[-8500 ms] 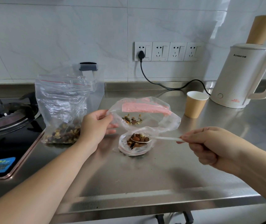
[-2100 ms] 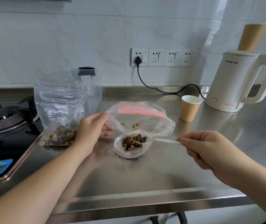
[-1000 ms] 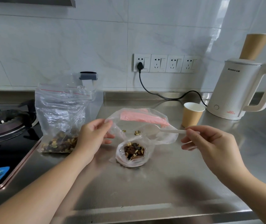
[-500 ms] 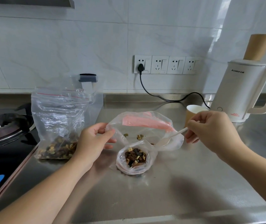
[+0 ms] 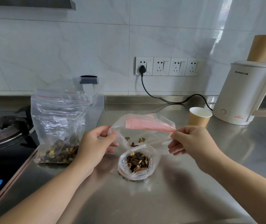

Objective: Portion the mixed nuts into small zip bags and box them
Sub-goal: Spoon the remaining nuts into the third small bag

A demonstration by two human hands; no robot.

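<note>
Between both hands (image 5: 95,147) (image 5: 192,141), crinkly clear pink-banded bag (image 5: 145,126).

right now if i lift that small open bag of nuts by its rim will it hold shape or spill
The small zip bag is thin, crinkled film, so it will probably sag. Its mouth gapes open, so tilting could spill nuts. The load looks modest, likely light.

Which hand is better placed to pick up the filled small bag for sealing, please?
Probably the left hand: it pinches only the pink-strip bag's rim and sits beside the small bag. The right hand also holds the spoon.
</note>
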